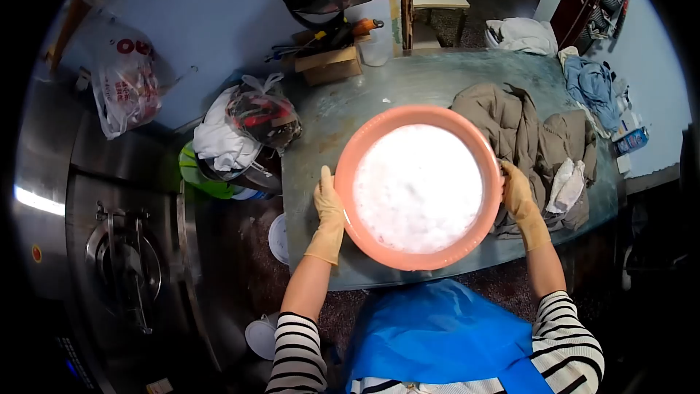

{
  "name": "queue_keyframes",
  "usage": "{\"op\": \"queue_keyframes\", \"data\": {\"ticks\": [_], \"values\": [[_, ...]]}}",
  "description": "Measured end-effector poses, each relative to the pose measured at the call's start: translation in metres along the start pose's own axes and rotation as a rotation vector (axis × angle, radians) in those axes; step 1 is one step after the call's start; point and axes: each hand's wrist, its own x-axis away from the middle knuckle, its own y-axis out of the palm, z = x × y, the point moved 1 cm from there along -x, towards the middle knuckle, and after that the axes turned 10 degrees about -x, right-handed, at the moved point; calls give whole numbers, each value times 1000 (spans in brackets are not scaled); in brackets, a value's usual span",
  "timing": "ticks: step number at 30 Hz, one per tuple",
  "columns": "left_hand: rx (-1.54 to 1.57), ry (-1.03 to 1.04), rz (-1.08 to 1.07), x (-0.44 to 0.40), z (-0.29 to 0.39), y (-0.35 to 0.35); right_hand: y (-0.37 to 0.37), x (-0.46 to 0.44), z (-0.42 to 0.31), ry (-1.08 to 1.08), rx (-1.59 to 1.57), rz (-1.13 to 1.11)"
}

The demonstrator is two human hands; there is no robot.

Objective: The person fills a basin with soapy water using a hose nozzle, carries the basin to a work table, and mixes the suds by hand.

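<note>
A round pink-orange basin [350, 228] full of white suds [419, 186] is between my two hands, over the near part of the metal-topped table [321, 120]. My left hand [328, 201], in a pale yellow rubber glove, grips the basin's left side with the thumb up along the rim. On the other side my right hand [518, 193], gloved the same way, is closed on the rim. Whether the basin rests on the table or is lifted, I cannot tell. Brown-grey clothing [503, 117] lies crumpled just right of the basin, with a small whitish cloth [566, 186] on it.
At the back left stand a cardboard box [328, 66] with tools and a clear plastic container [376, 51]. A filled plastic bag [264, 113] and white cloth [224, 135] sit beside the table's left edge. A steel machine [124, 263] stands left; a blue bottle [631, 141] is far right.
</note>
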Motion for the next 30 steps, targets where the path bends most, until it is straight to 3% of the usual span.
{"op": "queue_keyframes", "data": {"ticks": [3,7,14,18,19,23,27,30], "values": [[3,-18,29,6,2,30,10,29,-38,-105,49,124],[84,-48,97,9,-22,32,9,32,-56,-208,188,49],[116,-63,185,61,8,-30,57,38,-37,-147,343,-33],[155,-25,198,97,36,-82,116,52,-16,-5,380,-126],[-36,6,234,104,37,-101,121,42,-1,25,338,-169],[19,42,420,117,36,-148,157,45,28,89,390,-326],[-65,60,403,115,12,-199,172,33,65,115,398,-481],[-62,94,482,104,-10,-230,190,36,85,92,368,-471]]}}
